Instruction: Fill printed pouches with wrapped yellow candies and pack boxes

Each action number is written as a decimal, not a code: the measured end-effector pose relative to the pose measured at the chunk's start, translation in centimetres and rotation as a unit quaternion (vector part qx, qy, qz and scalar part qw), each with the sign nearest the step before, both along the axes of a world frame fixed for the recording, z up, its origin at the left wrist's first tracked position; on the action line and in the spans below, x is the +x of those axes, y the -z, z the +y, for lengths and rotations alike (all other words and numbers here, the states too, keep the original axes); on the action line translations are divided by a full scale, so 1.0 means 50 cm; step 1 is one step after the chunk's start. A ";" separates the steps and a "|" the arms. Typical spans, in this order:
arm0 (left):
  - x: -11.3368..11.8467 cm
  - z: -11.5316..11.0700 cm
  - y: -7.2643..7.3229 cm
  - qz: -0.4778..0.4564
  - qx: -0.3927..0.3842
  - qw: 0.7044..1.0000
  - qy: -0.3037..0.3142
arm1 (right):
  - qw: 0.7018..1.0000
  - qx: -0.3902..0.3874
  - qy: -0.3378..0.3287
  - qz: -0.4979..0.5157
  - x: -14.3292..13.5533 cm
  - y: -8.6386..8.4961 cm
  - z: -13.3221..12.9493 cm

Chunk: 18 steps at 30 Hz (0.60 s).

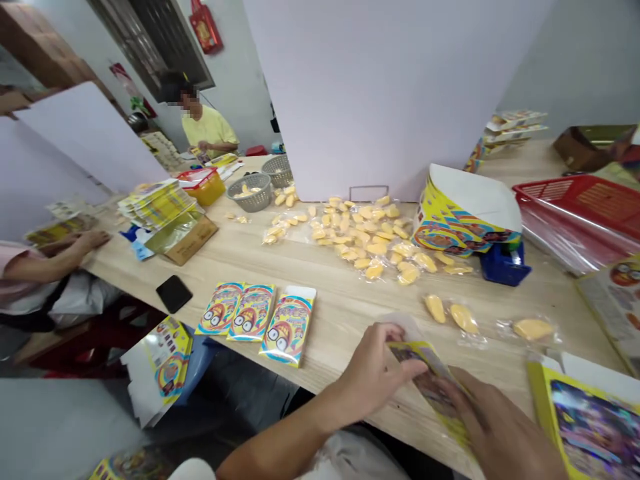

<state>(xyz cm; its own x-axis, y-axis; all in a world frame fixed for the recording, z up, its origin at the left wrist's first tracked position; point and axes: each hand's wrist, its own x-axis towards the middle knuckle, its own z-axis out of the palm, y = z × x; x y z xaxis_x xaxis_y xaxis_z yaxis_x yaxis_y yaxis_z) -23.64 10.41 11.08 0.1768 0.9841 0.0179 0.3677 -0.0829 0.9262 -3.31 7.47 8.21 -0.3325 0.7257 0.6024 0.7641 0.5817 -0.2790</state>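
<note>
My left hand (373,373) is closed around the upper end of a yellow printed box (434,383), thumb on its near face. On the lower end of the same box lies my right hand (500,427), its fingers wrapped along the side and slightly blurred. Just beyond are several yellow wrapped pieces (464,318) in clear plastic. Three cartoon-printed boxes (287,327) lie in a row left of my hands. To the right, at the table edge, stands another yellow box with a dark picture (595,420).
A pile of wrapped yellow pieces (370,230) lies before a white partition (395,93). Flat cartons (465,207), a blue tape dispenser (505,263) and a red basket (590,200) stand right. A black phone (174,293) lies left. Co-workers' hands (90,240) are farther left, another person (207,127) behind.
</note>
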 end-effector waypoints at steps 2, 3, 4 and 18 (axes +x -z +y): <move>0.004 0.011 0.010 0.014 -0.043 0.999 -0.007 | 0.992 0.082 -0.050 -0.076 -0.051 -0.013 0.017; 0.001 0.015 0.016 0.024 -0.054 0.998 0.010 | 0.988 0.108 -0.060 -0.097 -0.066 -0.016 0.023; -0.002 0.016 0.021 0.032 -0.056 0.998 0.026 | 0.987 0.115 -0.053 -0.096 -0.077 -0.016 0.026; -0.026 -0.016 0.000 -0.125 -0.254 0.958 0.050 | 0.986 -0.090 0.130 -0.048 -0.152 0.053 -0.036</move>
